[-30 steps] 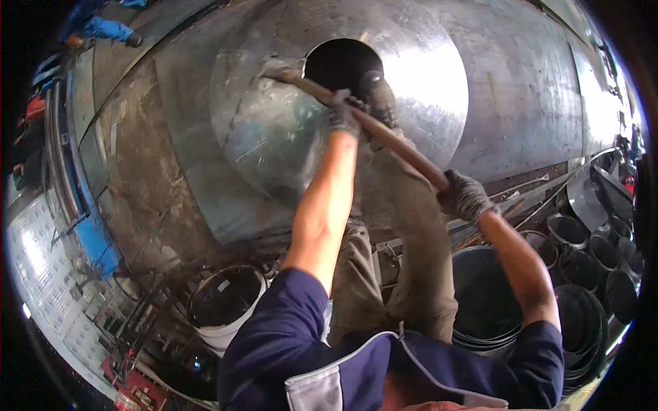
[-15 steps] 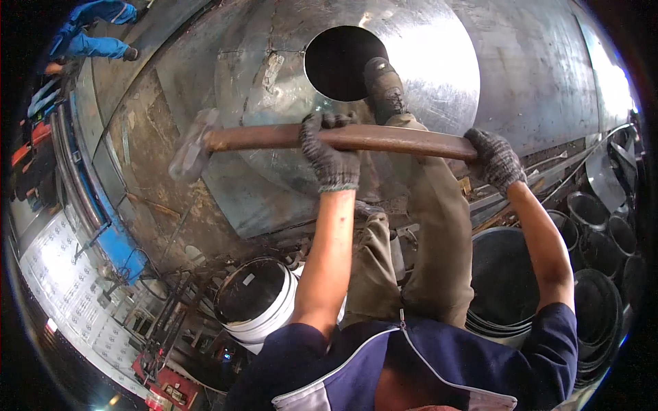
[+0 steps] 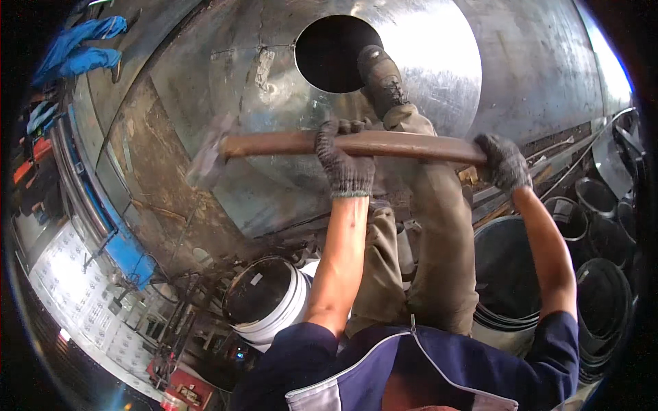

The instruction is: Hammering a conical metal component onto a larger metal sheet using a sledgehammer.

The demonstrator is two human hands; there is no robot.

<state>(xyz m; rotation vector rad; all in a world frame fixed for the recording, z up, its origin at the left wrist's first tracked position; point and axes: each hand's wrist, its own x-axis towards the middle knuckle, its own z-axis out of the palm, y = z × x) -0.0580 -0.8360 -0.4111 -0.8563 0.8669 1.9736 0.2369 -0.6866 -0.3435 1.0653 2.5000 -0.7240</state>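
A sledgehammer [image 3: 274, 143] with a brown wooden handle lies level across the view in front of me, its blurred metal head at the left end. My left hand [image 3: 346, 164], in a dark knitted glove, is closed round the middle of the handle. Near the handle's right end, my right hand [image 3: 505, 163] grips it in a matching glove. Beyond the hammer spreads a shiny round metal sheet [image 3: 439, 68] with a dark round hole [image 3: 336, 55]. My boot [image 3: 381, 81] rests on the sheet at the hole's right edge.
White buckets [image 3: 291, 301] stand left of my legs. A large dark-topped round container [image 3: 507, 267] and several round metal rings [image 3: 603, 301] lie at the right. A person in blue trousers [image 3: 86, 58] is at the far left, above a blue metal frame [image 3: 127, 253].
The hammer and both hands have shifted slightly to the right and a little lower in view. The view itself has also moved a bit. Both grips stay closed on the handle.
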